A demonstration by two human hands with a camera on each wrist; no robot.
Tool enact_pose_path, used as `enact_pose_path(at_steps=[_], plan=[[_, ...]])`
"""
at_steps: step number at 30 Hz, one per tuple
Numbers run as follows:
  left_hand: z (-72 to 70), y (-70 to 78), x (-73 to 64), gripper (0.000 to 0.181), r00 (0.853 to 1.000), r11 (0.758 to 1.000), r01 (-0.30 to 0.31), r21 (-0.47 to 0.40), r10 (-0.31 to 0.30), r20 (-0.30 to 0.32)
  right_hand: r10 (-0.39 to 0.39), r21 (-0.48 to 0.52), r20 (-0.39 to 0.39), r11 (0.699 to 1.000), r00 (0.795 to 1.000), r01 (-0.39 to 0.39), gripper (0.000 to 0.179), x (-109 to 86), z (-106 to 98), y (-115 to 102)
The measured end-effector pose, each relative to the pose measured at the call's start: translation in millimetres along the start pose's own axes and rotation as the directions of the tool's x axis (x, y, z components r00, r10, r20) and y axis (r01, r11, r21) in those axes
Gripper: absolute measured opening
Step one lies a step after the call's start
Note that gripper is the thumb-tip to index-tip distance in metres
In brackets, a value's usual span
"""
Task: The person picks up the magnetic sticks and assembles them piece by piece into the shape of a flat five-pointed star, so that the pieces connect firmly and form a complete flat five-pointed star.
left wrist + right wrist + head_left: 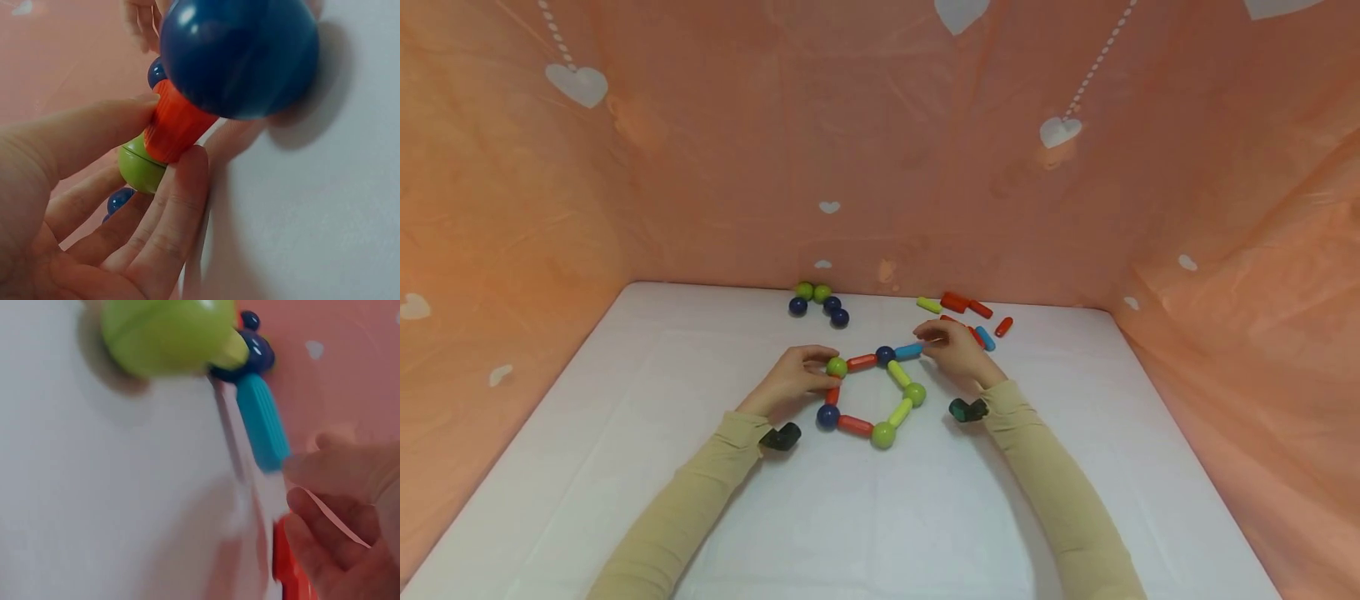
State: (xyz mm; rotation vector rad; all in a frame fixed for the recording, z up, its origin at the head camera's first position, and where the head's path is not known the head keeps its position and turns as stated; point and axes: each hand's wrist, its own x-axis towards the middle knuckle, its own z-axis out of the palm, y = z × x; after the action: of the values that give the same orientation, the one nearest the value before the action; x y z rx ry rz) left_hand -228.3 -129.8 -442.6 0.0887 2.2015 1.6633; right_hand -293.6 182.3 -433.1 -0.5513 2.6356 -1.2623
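— My tan sleeves (pixel 677 508) come first, each with a small dark device (pixel 781 437) at the wrist.

— What is your left hand (pixel 790 379) doing?

— It pinches a red stick (pixel 178 125) between thumb and fingertips, right beside a green ball (pixel 837 367). At the stick's other end, on the near side of that hand, sits a dark blue ball (pixel 827 417).

— Are those part of the ring (pixel 855 425)?

— Yes. It lies on the white cloth (pixel 790 525) between my hands: five balls, three green and two dark blue, joined by three red sticks and two yellow-green ones.

— And your right hand (pixel 958 354)?

— At the free end of a light blue stick (pixel 908 352), fingers bent. I can't tell whether they pinch it. The stick points left from that hand, its other end meeting the ring's far blue ball (pixel 885 356).

— What lies around you?

— Close by my right hand and beyond it are loose sticks (pixel 955 302): red, yellow-green and another light blue. Beyond my left hand is a cluster of loose balls (pixel 822 293), two green, three dark blue. Past both hands hangs an orange curtain (pixel 880 167) with white hearts.
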Motion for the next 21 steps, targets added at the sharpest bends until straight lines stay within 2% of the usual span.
enact_pose_path(at_steps=[5,13,19,21], plan=[[-0.5,-1.1,0.4,0.057,1.0,1.0,0.001,-0.024,-0.001,0.003,-0.015,-0.012,-0.08,1.0,0.997,0.014,0.034,-9.5,-20.2,9.0],[-0.7,-1.6,-0.6,0.057,1.0,1.0,-0.001,-0.014,0.001,0.005,0.066,-0.094,-0.217,0.992,0.974,-0.088,0.034,-20.6,-44.2,25.3],[-0.9,-2.5,-0.1,0.056,1.0,1.0,-0.002,-0.008,0.002,0.001,0.08,-0.141,-0.23,0.983,0.97,-0.114,0.033,-21.6,-46.1,33.2],[-1.4,-3.2,1.0,0.056,1.0,1.0,-0.02,0.007,0.02,0.003,0.091,-0.142,-0.224,0.982,0.97,-0.125,0.033,-22.2,-44.7,33.0]])
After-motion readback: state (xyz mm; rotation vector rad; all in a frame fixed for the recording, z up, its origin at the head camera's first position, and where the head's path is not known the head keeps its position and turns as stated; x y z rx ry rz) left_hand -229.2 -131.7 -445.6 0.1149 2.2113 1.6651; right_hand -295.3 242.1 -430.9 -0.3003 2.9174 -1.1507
